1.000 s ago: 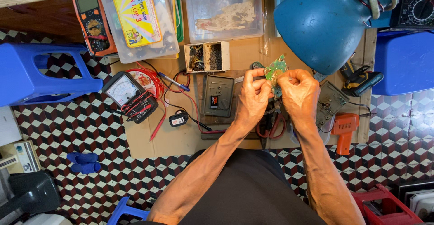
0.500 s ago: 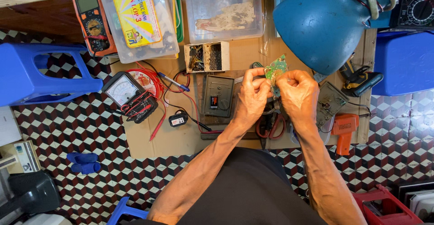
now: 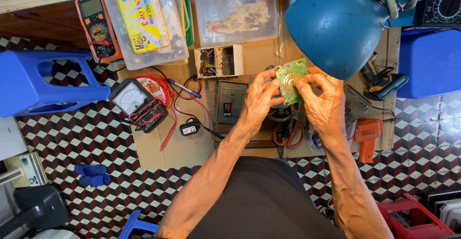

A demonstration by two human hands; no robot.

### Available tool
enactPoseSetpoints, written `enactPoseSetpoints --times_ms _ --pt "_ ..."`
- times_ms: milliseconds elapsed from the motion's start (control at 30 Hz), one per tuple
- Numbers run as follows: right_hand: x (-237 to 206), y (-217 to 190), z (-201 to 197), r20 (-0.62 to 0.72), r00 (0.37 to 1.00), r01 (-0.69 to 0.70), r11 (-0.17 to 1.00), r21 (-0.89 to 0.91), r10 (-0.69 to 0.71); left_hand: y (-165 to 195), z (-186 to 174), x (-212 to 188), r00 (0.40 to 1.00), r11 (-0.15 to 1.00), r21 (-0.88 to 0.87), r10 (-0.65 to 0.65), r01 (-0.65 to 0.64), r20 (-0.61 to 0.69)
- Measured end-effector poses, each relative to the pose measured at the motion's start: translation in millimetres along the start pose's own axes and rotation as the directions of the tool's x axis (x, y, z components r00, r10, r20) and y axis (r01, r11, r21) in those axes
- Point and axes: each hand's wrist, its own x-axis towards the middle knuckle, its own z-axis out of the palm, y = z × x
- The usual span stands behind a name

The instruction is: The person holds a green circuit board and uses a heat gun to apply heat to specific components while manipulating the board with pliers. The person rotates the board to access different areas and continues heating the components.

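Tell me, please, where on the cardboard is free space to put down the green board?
Bare cardboard lies near its front-left corner, bordered by the analog meter and small black clip. Under both hands, around the grey box and red-handled pliers, it is crowded.

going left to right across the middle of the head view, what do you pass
blue stool → analog meter → grey switch plate → left hand → green circuit board → right hand → orange tool

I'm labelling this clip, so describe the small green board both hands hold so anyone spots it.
Find the big blue lamp shade at the upper right. Just below its rim, the left hand and right hand pinch a small green circuit board, the only green, hand-held item there.
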Motion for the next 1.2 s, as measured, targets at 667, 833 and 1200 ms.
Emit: enactPoseSetpoints --times_ms 667,833,1200 --pt "-2 5 18 0.05 0.982 0.183 0.982 -0.05 -0.181 13 3 -10 0.999 0.993 0.12 -0.016 0.02 -0.04" --pt "-1 3 17 0.01 0.977 0.214 0.976 -0.043 -0.214 11 7 -9 0.999 0.99 0.137 -0.026 0.03 -0.033" --pt "-1 -6 14 0.019 0.975 0.222 0.973 -0.065 -0.221 10 6 -8 1.0 0.993 0.12 -0.004 0.005 -0.011"
